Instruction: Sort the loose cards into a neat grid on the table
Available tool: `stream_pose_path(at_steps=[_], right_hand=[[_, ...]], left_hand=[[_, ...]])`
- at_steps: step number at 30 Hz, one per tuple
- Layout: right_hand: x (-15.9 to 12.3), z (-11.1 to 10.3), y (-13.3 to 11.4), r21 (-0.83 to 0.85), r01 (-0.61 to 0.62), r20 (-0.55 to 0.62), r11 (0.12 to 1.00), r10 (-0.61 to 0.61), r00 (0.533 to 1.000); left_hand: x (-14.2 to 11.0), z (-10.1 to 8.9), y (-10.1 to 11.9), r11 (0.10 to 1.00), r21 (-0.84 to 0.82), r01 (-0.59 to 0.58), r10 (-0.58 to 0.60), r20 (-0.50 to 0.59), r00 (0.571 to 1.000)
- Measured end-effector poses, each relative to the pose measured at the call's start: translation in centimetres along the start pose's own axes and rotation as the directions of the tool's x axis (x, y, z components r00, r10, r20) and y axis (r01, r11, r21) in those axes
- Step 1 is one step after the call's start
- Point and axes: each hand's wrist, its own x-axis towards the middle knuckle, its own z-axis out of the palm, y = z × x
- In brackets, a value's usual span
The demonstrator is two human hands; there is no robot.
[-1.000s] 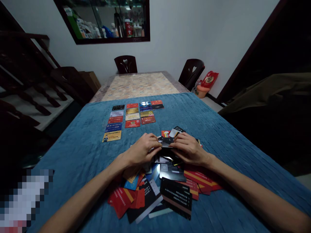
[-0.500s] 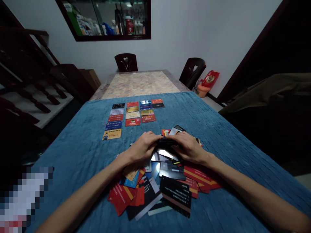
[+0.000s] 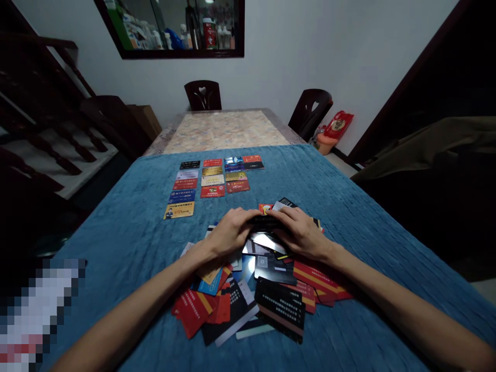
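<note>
Both my hands meet over a loose heap of plastic cards on a blue cloth (image 3: 127, 248). My left hand (image 3: 231, 231) grips one end of a black card (image 3: 265, 222), and my right hand (image 3: 300, 232) grips its other end. The card is tilted up, and its lower part is in shade. Under and around my wrists lie a black card with a stripe (image 3: 281, 310), a dark grey card (image 3: 274, 269), red cards with yellow bands (image 3: 320, 279) and more red cards (image 3: 194, 312). My hands cover the middle of the heap.
Farther off on the cloth, several cards lie face up in columns, among them a yellow card (image 3: 179, 210) and a blue card (image 3: 182, 196). Beyond the cloth is a patterned tabletop (image 3: 228, 129). Dark chairs (image 3: 311, 113) stand around the table. A blurred patch (image 3: 31, 315) is at lower left.
The view has shifted slightly. Both hands stay on the black card, which has tipped a little so that more of its face shows. The cards on the cloth have not moved.
</note>
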Motion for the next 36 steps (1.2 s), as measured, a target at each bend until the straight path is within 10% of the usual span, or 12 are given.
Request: stream_pose_path(at_steps=[36], right_hand=[[0.15, -0.22, 0.42, -0.191, 0.013, -0.132, 0.982, -0.039, 0.99]], left_hand=[[0.01, -0.25, 0.14, 0.995, -0.029, 0.091, -0.093, -0.103, 0.99]])
